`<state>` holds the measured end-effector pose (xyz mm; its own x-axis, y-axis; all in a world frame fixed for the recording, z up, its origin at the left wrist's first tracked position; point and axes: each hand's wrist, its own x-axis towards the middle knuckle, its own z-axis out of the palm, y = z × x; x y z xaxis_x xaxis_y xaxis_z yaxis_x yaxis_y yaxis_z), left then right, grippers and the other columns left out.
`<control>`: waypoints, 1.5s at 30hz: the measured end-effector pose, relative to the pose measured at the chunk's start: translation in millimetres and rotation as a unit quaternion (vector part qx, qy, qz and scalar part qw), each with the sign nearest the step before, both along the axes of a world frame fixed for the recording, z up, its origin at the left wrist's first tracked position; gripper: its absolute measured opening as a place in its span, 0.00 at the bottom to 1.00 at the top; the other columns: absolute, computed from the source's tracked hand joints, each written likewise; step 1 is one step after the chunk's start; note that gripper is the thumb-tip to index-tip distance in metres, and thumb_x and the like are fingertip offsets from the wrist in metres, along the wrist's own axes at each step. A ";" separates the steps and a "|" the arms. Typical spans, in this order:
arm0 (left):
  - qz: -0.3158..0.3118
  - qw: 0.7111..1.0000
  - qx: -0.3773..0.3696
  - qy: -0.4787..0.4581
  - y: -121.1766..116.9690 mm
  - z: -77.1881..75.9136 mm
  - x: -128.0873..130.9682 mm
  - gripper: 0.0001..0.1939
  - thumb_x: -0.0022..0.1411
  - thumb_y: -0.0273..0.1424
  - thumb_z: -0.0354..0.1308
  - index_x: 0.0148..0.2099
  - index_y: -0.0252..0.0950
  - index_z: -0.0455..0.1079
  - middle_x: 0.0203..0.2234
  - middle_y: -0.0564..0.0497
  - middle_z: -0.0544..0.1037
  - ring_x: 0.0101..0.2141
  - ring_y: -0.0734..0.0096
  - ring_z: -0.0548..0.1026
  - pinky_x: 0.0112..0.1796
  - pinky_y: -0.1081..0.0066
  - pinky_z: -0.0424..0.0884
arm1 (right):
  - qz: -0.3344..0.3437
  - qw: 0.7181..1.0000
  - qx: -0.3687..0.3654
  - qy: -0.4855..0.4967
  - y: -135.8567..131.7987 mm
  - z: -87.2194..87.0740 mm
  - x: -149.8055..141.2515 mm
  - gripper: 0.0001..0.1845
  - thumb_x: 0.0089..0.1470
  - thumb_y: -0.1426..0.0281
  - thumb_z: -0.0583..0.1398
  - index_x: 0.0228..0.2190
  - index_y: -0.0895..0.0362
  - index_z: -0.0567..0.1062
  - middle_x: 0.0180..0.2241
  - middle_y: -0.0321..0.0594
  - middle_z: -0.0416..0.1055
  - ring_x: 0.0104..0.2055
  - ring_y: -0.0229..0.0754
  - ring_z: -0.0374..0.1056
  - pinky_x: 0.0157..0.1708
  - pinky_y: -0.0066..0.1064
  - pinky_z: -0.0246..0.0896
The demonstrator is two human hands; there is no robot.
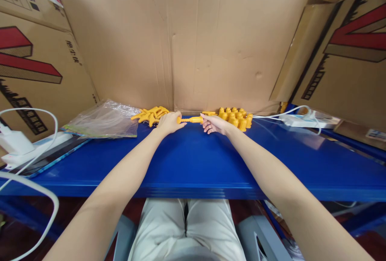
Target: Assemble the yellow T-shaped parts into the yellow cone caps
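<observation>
Above the blue tabletop, a yellow twisted plastic rod (184,120) points sideways into a ribbed yellow plastic sleeve (196,120). My left hand (169,123) is closed on the rod's left end, with thumb and fingers around it. Fingertips of my right hand (214,124) pinch the sleeve's right end. Whether rod and sleeve are fully joined I cannot tell. A heap of yellow twisted plastic parts (152,113) lies just behind and left of my left hand. Several yellow bell-shaped plastic pieces (238,117) stand grouped behind my right hand.
Clear plastic bags (102,121) lie at the left. White power strips sit at both sides, the right one (307,121) with a cable (271,116) running behind the yellow pieces. A cardboard panel (229,52) backs the blue table (199,164), with printed boxes (27,100) alongside.
</observation>
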<state>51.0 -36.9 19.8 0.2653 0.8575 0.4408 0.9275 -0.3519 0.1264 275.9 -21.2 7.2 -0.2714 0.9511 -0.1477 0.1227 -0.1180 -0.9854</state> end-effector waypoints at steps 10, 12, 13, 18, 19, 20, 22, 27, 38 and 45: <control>0.000 1.000 0.000 0.019 -0.2 -0.4 0.1 0.18 0.57 0.45 0.59 0.44 0.39 0.71 0.38 0.48 0.78 0.40 0.59 0.75 0.37 0.68 0.67 | 0.026 0.999 -0.005 0.035 -10.0 6.1 -5.4 0.11 0.61 0.64 0.58 0.36 0.60 0.71 0.28 0.39 0.74 0.24 0.35 0.71 0.23 0.26 0.69; 0.000 1.000 -0.003 0.022 0.7 -0.6 0.0 0.17 0.57 0.44 0.59 0.44 0.39 0.71 0.38 0.47 0.78 0.41 0.58 0.75 0.37 0.68 0.67 | 0.015 0.999 0.007 0.042 -12.1 7.7 -6.9 0.06 0.60 0.69 0.59 0.36 0.60 0.71 0.26 0.37 0.73 0.22 0.34 0.70 0.23 0.24 0.68; 0.000 1.000 -0.005 0.023 1.2 -0.6 -0.1 0.17 0.57 0.44 0.59 0.45 0.39 0.70 0.38 0.47 0.78 0.41 0.58 0.75 0.37 0.68 0.67 | 0.011 0.999 0.008 0.046 -12.5 8.1 -7.3 0.05 0.60 0.70 0.59 0.35 0.60 0.71 0.25 0.36 0.72 0.21 0.33 0.69 0.22 0.24 0.68; 0.006 1.000 -0.012 0.026 3.8 -0.7 -0.6 0.18 0.57 0.43 0.59 0.46 0.40 0.70 0.39 0.47 0.78 0.41 0.58 0.75 0.37 0.67 0.67 | 0.010 0.998 0.009 0.069 -9.5 7.7 -7.3 0.05 0.60 0.72 0.59 0.32 0.62 0.71 0.24 0.36 0.72 0.20 0.33 0.68 0.21 0.24 0.67; 0.006 1.000 -0.013 0.028 4.2 -1.0 -1.1 0.18 0.57 0.42 0.59 0.46 0.40 0.70 0.39 0.47 0.78 0.41 0.58 0.75 0.38 0.67 0.67 | 0.011 0.997 0.008 0.075 -8.7 7.4 -7.2 0.06 0.60 0.72 0.58 0.32 0.62 0.71 0.24 0.36 0.72 0.20 0.33 0.68 0.21 0.24 0.68; 0.004 0.999 -0.015 0.030 4.6 -1.4 -1.9 0.17 0.57 0.42 0.58 0.47 0.39 0.70 0.39 0.47 0.78 0.42 0.57 0.75 0.38 0.66 0.68 | 0.012 0.997 0.005 0.081 -7.9 7.2 -7.0 0.05 0.60 0.72 0.58 0.32 0.61 0.71 0.23 0.36 0.72 0.20 0.33 0.68 0.22 0.25 0.68; -0.011 0.999 -0.014 0.029 5.6 -3.1 -4.4 0.19 0.58 0.41 0.57 0.50 0.39 0.68 0.42 0.47 0.78 0.43 0.57 0.75 0.40 0.65 0.68 | 0.015 0.995 0.005 0.097 -6.8 7.4 -5.9 0.04 0.60 0.73 0.58 0.33 0.60 0.71 0.24 0.36 0.73 0.21 0.34 0.69 0.24 0.26 0.69; -0.088 0.996 0.002 -0.018 10.4 -10.6 -12.1 0.42 0.58 0.42 0.58 0.69 0.39 0.43 0.57 0.41 0.68 0.47 0.60 0.74 0.47 0.63 0.68 | -0.044 0.985 0.068 0.150 0.5 7.1 4.1 0.07 0.56 0.78 0.59 0.35 0.56 0.66 0.26 0.36 0.73 0.27 0.35 0.73 0.31 0.26 0.71; -0.109 0.992 -0.064 0.011 17.9 -18.8 -10.3 0.30 0.60 0.36 0.53 0.63 0.32 0.58 0.55 0.39 0.70 0.51 0.58 0.72 0.51 0.62 0.69 | -0.148 0.752 0.477 -0.430 14.7 -18.8 15.3 0.16 0.58 0.73 0.53 0.48 0.57 0.70 0.48 0.49 0.72 0.48 0.48 0.69 0.49 0.41 0.60; -0.106 0.991 -0.076 0.021 17.4 -19.7 -7.4 0.29 0.60 0.36 0.54 0.62 0.34 0.60 0.53 0.41 0.73 0.51 0.60 0.73 0.51 0.63 0.68 | -0.063 0.623 0.413 -0.661 5.9 -17.6 -4.9 0.23 0.64 0.75 0.44 0.54 0.60 0.69 0.53 0.54 0.69 0.51 0.50 0.67 0.54 0.42 0.49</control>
